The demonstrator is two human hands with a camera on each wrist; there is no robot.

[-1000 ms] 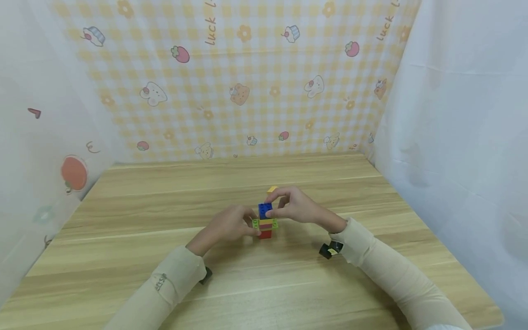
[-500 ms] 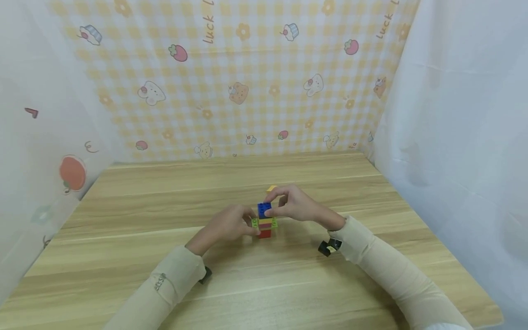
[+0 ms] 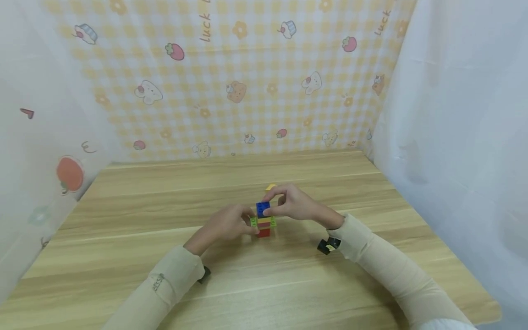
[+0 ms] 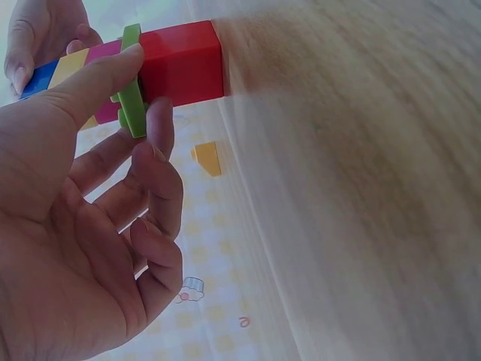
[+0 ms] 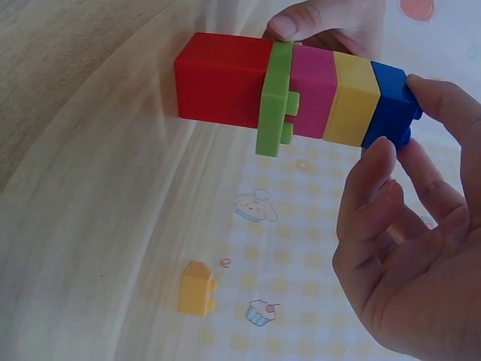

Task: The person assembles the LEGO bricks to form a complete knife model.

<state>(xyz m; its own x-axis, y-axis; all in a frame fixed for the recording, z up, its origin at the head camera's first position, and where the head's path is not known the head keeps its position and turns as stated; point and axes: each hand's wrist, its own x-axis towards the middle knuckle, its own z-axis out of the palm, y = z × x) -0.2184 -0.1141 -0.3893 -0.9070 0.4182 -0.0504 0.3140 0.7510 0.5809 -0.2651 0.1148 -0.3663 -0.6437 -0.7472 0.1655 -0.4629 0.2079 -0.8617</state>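
A tower of toy building bricks stands upright on the wooden table. From the bottom it has a red brick (image 5: 225,79), a wider green plate (image 5: 274,101), a magenta brick (image 5: 312,90), a yellow brick (image 5: 352,98) and a studded blue brick (image 5: 391,104) on top. With thumb and fingers my left hand (image 3: 227,224) grips the tower low down, around the green plate and the red brick, as the left wrist view shows. My right hand (image 3: 294,203) pinches the blue brick at the top between thumb and fingers.
A loose yellow brick with a sloped side (image 5: 197,289) lies on the table (image 3: 165,192) behind the tower. A checked cloth (image 3: 255,68) hangs along the back edge, and white sheets (image 3: 445,114) hang at the sides. Black wrist devices (image 3: 328,245) sit under both cuffs.
Both hands keep their hold on the tower. The whole head view has shifted slightly, so everything sits a little further left and up.
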